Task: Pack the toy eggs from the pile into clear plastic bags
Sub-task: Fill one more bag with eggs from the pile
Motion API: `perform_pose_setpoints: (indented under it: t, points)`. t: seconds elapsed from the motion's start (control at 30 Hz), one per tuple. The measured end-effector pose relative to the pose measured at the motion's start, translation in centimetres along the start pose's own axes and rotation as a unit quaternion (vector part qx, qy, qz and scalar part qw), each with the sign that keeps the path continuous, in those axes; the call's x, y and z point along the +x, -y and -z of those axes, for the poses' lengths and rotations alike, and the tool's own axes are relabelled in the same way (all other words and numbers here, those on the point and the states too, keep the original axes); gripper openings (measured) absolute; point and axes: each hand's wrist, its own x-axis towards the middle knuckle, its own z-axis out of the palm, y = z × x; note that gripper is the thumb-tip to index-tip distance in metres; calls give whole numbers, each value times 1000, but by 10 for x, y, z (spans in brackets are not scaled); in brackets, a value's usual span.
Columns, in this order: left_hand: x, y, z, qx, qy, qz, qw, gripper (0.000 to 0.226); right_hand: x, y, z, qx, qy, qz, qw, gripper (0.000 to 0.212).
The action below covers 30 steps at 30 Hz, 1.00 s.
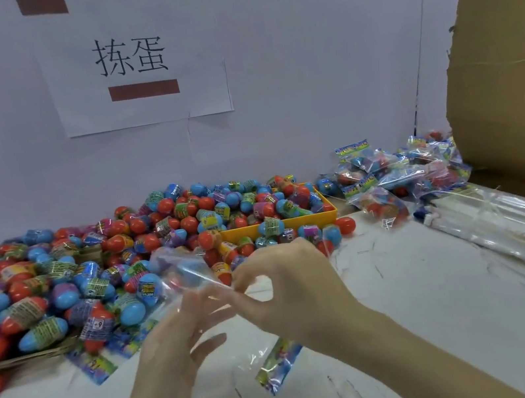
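Note:
A big pile of red, blue and purple toy eggs (59, 278) covers the table's left and back. Both hands hold one clear plastic bag (187, 274) above the table, in front of the pile. My left hand (176, 338) holds the bag from below with loosely spread fingers. My right hand (289, 284) pinches the film between thumb and forefinger. The bag's colourful printed header (278, 363) hangs down below my right wrist. Something blue and red shows blurred inside the bag's far end.
A yellow tray (296, 222) at the back holds more eggs. Filled bags (399, 176) lie heaped at the back right. A stack of empty clear bags (508, 223) lies along the right. A cardboard box wall (507, 71) stands at far right. A paper sign (133, 57) hangs on the wall.

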Motion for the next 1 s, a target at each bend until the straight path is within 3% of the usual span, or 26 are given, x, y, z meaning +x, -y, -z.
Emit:
perform_pose_setpoints:
  t: [0.07,0.2,0.27,0.33,0.4,0.43,0.5,0.7,0.93,1.0]
  points:
    - [2,-3,10,-2,-42,-15,999,22,7,7,-14,32,15,12,999,25]
    - [1,-11,24,-11,-61,-45,997,18,26,12,-28,251,52,-78,963,34]
    - [0,-15,26,-5,-46,-55,997,17,34,8,-30,363,62,-180,912,56]
    - [0,-17,30,9,-36,-57,998,22,38,1,-32,459,129,-260,840,69]
    - [-1,-20,33,49,-19,-54,997,26,35,-5,-34,542,166,-262,781,49]
    - [-1,-21,34,67,-7,-50,996,28,32,-6,-34,562,164,-255,769,33]
    - [0,-21,35,95,4,-37,995,30,29,-10,-35,552,143,-253,781,14]
    - [-1,-16,29,106,-42,-57,992,17,25,-14,-33,503,142,-232,820,4]
    - [-2,-14,29,87,-41,-45,994,18,23,-12,-36,486,137,-200,840,6]
    - [0,-13,31,80,-46,-30,995,21,23,-10,-33,487,147,-194,839,17]
